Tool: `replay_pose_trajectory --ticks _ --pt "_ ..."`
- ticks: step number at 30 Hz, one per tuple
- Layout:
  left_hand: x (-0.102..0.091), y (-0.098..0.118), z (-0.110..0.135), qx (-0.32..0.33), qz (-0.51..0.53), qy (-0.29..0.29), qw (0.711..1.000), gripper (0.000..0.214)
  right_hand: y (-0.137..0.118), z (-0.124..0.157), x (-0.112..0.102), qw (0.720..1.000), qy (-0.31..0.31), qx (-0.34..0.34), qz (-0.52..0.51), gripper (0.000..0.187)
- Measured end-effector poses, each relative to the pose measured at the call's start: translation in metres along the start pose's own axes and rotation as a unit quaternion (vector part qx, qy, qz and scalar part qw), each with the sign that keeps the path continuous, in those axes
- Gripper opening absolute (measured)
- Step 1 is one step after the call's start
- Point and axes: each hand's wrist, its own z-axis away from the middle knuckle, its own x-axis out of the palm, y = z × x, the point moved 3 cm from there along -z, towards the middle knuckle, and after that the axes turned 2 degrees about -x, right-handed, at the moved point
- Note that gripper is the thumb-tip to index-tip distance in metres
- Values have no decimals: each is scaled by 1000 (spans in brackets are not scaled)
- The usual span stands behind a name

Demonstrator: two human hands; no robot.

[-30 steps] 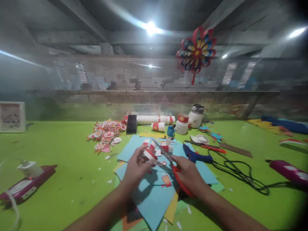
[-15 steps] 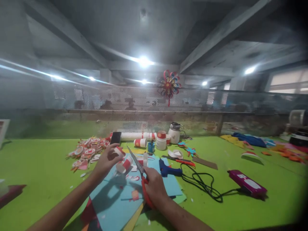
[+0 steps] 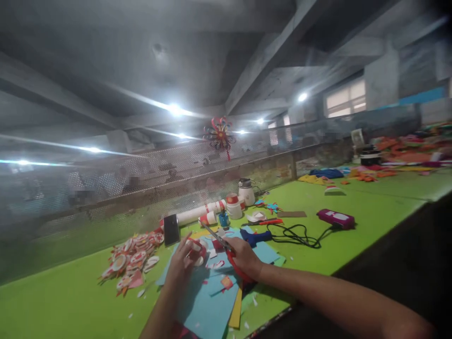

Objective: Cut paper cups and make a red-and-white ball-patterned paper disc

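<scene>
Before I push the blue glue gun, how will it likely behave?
The blue glue gun looks like hard plastic, so it should stay stiff. Its angled shape probably makes it slide or pivot instead of rolling. The black cord, lying in loops, may drag.

Red-handled scissors (image 3: pixel 223 242), light-blue paper (image 3: pixel 208 310)

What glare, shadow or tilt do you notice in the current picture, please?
Head view: ceiling lamps flare into streaks, the mesh screen looks hazy; head view, lower: the green table slants, and shadow darkens blue paper beside the left forearm.
</scene>
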Motion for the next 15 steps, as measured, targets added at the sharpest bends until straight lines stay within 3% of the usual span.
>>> replay_pose_trajectory --ticks 8,15 --pt "-5 2 0 7 61 -5 998 54 -18 -18 1 997 -58 -57 -1 32" --pt "-5 3 -2 30 115 15 993 40 -10 -23 4 994 -77 -68 -45 32"
